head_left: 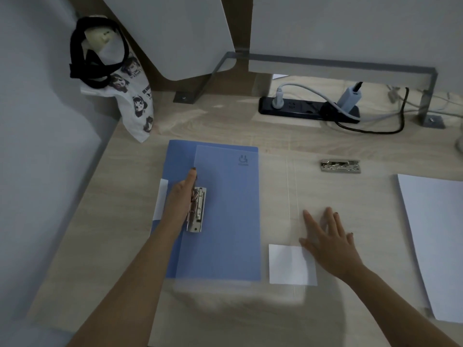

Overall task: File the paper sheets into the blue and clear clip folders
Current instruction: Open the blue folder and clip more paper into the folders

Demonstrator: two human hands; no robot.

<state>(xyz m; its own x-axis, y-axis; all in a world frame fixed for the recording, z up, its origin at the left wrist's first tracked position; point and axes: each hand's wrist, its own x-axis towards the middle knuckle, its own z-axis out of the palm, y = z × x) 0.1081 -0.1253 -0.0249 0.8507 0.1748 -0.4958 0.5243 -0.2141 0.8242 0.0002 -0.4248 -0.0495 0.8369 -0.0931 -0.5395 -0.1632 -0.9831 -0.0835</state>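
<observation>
The blue clip folder (225,216) lies open on the wooden desk, with a clear flap over its upper part. My left hand (181,199) rests along the left side of its metal clip (196,210), fingers stretched out and touching the clip. The clear clip folder (325,191) lies open to the right, nearly invisible against the wood, its metal clip (340,166) at the far edge. My right hand (328,239) lies flat and spread on the clear folder, beside a white label (292,264). A stack of white paper sheets (436,241) sits at the right edge.
A black power strip (308,108) with plugs and cables runs along the back of the desk. A printed tote bag (135,96) with black straps leans at the back left corner. Grey metal brackets (426,101) hold white panels behind the desk.
</observation>
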